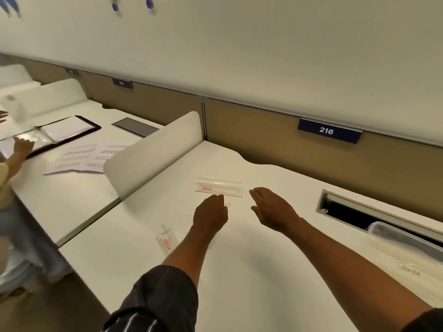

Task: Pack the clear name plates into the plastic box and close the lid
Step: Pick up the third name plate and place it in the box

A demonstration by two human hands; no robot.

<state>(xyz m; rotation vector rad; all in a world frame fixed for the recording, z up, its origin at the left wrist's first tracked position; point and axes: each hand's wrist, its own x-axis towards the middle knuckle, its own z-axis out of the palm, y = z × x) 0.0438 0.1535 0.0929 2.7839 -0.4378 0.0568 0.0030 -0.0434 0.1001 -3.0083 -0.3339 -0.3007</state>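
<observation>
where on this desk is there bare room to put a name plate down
Bare desk lies between the two forearms, and another wide patch runs from the white divider to the near left edge. It is crowded just ahead of the left hand and right hand, where one name plate lies, and by the second plate and the plastic box.

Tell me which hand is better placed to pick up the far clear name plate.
Probably the left hand: its fingertips are at the far name plate's near edge, while the right hand hovers open beside it.
</observation>
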